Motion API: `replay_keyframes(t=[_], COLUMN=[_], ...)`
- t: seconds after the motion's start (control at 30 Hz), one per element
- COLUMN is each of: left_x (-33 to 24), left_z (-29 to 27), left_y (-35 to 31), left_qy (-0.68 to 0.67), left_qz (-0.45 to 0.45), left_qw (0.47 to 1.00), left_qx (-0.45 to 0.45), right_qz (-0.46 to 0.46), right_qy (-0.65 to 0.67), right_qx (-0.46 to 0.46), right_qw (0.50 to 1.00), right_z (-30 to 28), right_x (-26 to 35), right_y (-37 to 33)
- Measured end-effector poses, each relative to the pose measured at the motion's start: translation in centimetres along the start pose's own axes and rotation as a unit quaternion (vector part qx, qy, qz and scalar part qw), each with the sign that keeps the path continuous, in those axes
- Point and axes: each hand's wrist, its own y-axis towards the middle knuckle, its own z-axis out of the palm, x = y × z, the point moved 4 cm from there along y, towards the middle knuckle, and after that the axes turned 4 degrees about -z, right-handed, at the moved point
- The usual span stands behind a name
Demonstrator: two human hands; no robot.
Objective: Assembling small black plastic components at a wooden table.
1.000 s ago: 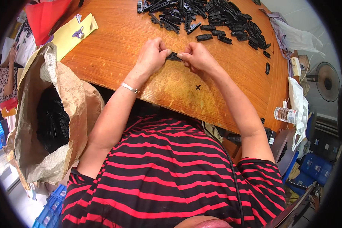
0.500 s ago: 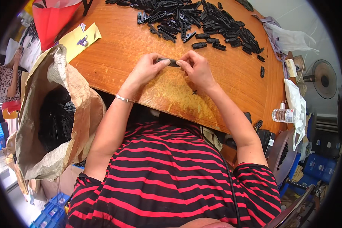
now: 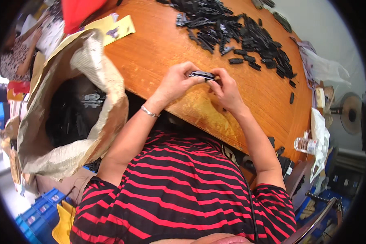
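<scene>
A small, long black plastic part (image 3: 202,75) is held level between my two hands above the table's near edge. My left hand (image 3: 178,83) pinches its left end between thumb and fingers. At its right end, the fingers and thumb of my right hand (image 3: 227,90) are closed on it too. The part's exact kind cannot be made out. Beyond my hands, a heap of similar black plastic parts (image 3: 248,36) spreads over the far side of the wooden table (image 3: 150,53). Several single pieces lie apart at the heap's near edge.
To my left stands an open paper sack (image 3: 114,81) with black parts inside. A yellow envelope (image 3: 124,30) and a red bag (image 3: 79,12) lie beyond it. A plastic bottle (image 3: 305,145) rests at the right edge, near a fan (image 3: 351,113). Another person (image 3: 18,61) sits at far left.
The view has swung left, so table and sack appear shifted rightward. Both hands still hold the black part, now raised and tilted a little differently.
</scene>
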Motion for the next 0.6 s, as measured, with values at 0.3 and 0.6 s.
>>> replay_keyframes(t=[0.3,0.6], left_x=[3.0,4.4], left_z=[0.4,-0.4], left_y=[0.4,1.9], left_qy=[-0.145,-0.025], left_qz=[-0.053,-0.059], left_qw=[0.988,0.995], left_qx=[-0.015,-0.078], right_qz=[-0.168,-0.374], right_qy=[0.13,0.12], right_qx=[-0.171,-0.004], right_qw=[0.962,0.92], right_z=[-2.3,7.8], right_x=[12.0,21.5], right_y=[5.0,6.1])
